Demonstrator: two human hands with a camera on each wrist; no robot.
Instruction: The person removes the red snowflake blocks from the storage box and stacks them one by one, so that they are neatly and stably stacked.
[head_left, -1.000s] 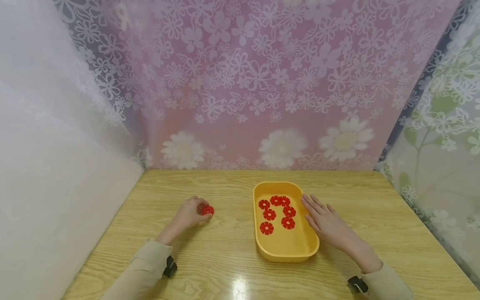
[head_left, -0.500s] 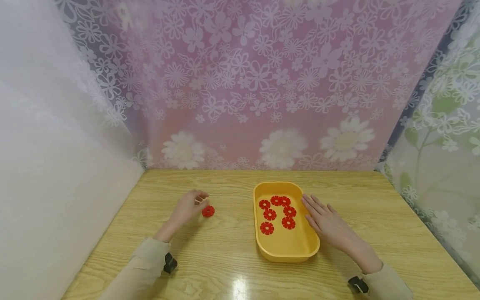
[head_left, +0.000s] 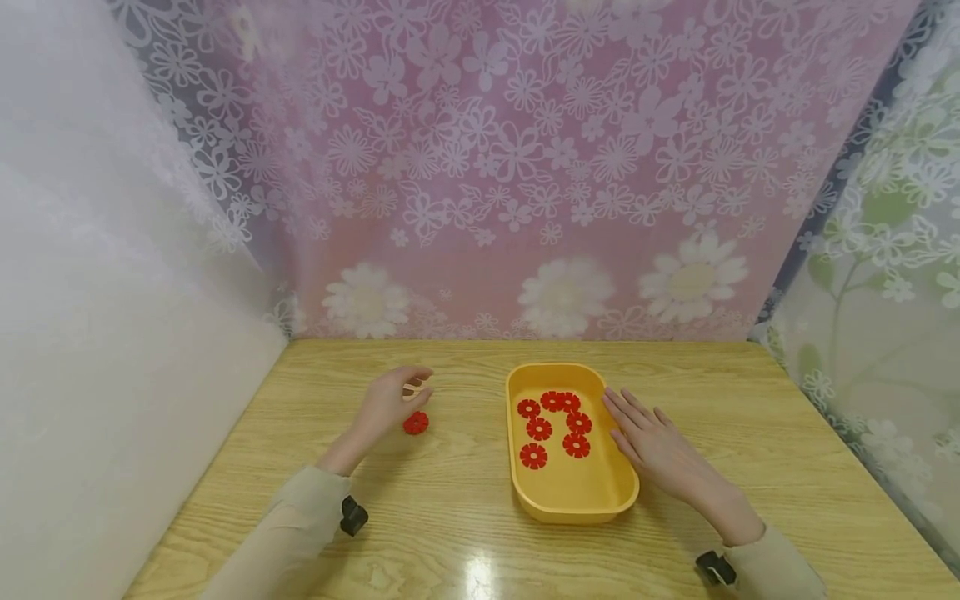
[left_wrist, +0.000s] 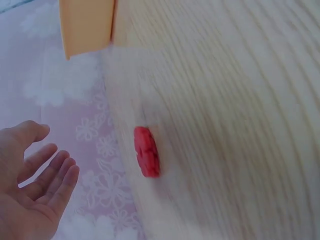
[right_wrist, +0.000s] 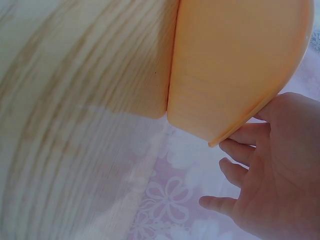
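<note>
Red notched plastic discs, flower-shaped, appear in two places. One small pile of discs (head_left: 416, 423) lies on the table at left; in the left wrist view the red pile (left_wrist: 147, 152) looks thicker than a single disc. My left hand (head_left: 390, 400) hovers just beyond it, fingers loosely bent and holding nothing. Several more discs (head_left: 538, 429) lie flat in the yellow plastic tub (head_left: 577, 510). Against the tub's right rim rests my right hand (head_left: 660, 450), its fingers extended; the right wrist view shows the fingertips touching the rim (right_wrist: 240, 125).
The wood-grain table (head_left: 450, 483) runs back to a pink flowered curtain (head_left: 480, 275). A pale sheet (head_left: 112, 350) borders the left side, and a green-leaf patterned cloth (head_left: 885, 333) the right. Black wrist cameras (head_left: 353, 516) sit on both sleeves.
My left hand has let go of the red disc pile and moved up and away from it. The pile stays on the table. The right hand and tub have not moved.
</note>
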